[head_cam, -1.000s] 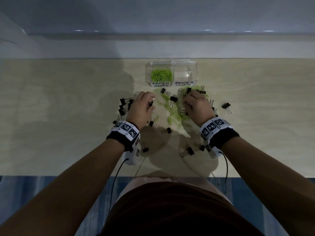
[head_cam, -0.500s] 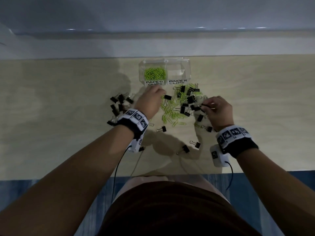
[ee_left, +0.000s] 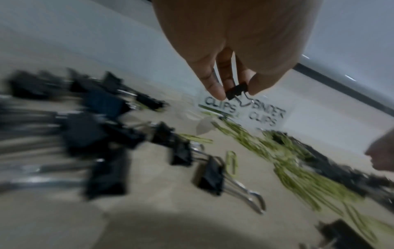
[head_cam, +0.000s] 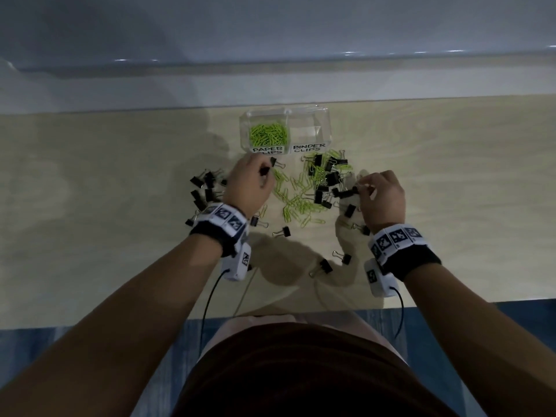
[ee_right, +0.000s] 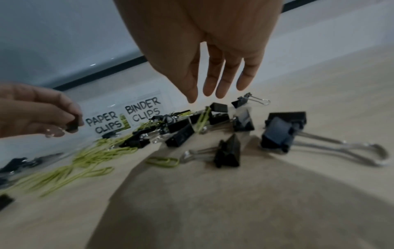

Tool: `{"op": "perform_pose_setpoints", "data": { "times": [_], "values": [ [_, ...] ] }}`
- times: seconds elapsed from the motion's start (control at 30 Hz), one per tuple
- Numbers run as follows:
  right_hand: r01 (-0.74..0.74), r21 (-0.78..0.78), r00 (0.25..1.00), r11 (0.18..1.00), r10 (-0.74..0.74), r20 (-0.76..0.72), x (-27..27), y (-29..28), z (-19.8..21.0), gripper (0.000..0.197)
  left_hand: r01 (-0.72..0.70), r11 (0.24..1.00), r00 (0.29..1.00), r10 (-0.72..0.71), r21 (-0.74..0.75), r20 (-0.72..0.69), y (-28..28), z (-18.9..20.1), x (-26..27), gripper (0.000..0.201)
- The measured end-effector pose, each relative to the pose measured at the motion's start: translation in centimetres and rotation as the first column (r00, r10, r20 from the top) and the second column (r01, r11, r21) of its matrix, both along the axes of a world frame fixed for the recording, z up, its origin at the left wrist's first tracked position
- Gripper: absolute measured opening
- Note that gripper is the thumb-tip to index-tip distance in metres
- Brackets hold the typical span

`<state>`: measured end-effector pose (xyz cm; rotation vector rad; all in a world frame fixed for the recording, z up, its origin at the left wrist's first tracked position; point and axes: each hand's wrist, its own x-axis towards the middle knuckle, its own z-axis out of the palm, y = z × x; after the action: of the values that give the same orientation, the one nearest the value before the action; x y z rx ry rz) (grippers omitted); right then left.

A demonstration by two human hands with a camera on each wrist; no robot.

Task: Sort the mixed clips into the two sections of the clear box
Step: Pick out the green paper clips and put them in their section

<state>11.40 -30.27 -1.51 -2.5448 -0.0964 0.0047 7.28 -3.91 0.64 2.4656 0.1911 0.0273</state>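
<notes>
Worktop [head_cam: 90, 206]: pale wood, carrying all items below.

Near edge: stray binder clips [head_cam: 323, 266], black with silver wire handles, lying singly.

Wristbands [head_cam: 224, 219]: one on each wrist, printed with black-and-white square markers; a white unit with a cable hangs beneath each.

Left hand [head_cam: 249, 188]: raised just in front of the box, fingers [ee_left: 217, 91] and thumb pinching one small black clip [ee_left: 236, 91] by its body, wire handle hanging below.

Right hand [head_cam: 380, 197]: over the right side of the pile. Head view shows it at a black clip [head_cam: 346, 192]; wrist view shows fingers [ee_right: 221, 84] straight and slightly spread above the clips. Whether it grips cannot be told.

Left cluster [head_cam: 204, 188]: black binder clips only, beside the left wrist.

Central pile: green paper clips [head_cam: 298, 200] mixed with black binder clips [head_cam: 326, 176], between the hands and up to the box front.

Box [head_cam: 326, 127]: clear, two sections, at the far edge of the pile. Left section labelled "PAPER CLIPS", holding green paper clips [head_cam: 267, 133]. Right section labelled "BINDER CLIPS"; no clips seen in it.
</notes>
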Motion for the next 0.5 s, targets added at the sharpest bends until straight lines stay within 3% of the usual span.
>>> {"op": "perform_pose_setpoints", "data": {
  "times": [0.1, 0.17, 0.23, 0.33, 0.5],
  "values": [
    [-0.098, -0.052, 0.995, 0.994, 0.099, 0.014, -0.4, 1.2, 0.2, 0.008, -0.143, 0.99, 0.989, 0.142, 0.012, 0.03, 3.2, -0.4, -1.7, 0.008],
    [-0.127, -0.107, 0.992, 0.986, 0.127, -0.005, -0.7, 2.4, 0.4, 0.007, -0.144, 0.984, 0.99, 0.142, 0.106, 0.02, 4.6, -0.9, -2.3, 0.011],
    [-0.128, -0.165, 0.991, 0.978, 0.118, -0.065, -0.9, 3.6, 0.5, 0.014, -0.081, 0.974, 0.997, 0.078, 0.213, 0.021, 4.8, -1.1, -2.0, 0.016],
    [-0.11, -0.225, 0.984, 0.968, 0.074, -0.163, -0.9, 5.1, 0.7, 0.028, 0.035, 0.974, 0.999, -0.036, 0.223, 0.002, 2.8, -0.7, 0.0, 0.023],
    [-0.148, -0.299, 0.97, 0.943, 0.08, -0.228, -1.0, 6.4, 1.2, 0.031, 0.21, 0.92, 0.969, -0.151, 0.332, -0.196, -1.1, -1.4, 2.9, 0.047]
  ]
}}
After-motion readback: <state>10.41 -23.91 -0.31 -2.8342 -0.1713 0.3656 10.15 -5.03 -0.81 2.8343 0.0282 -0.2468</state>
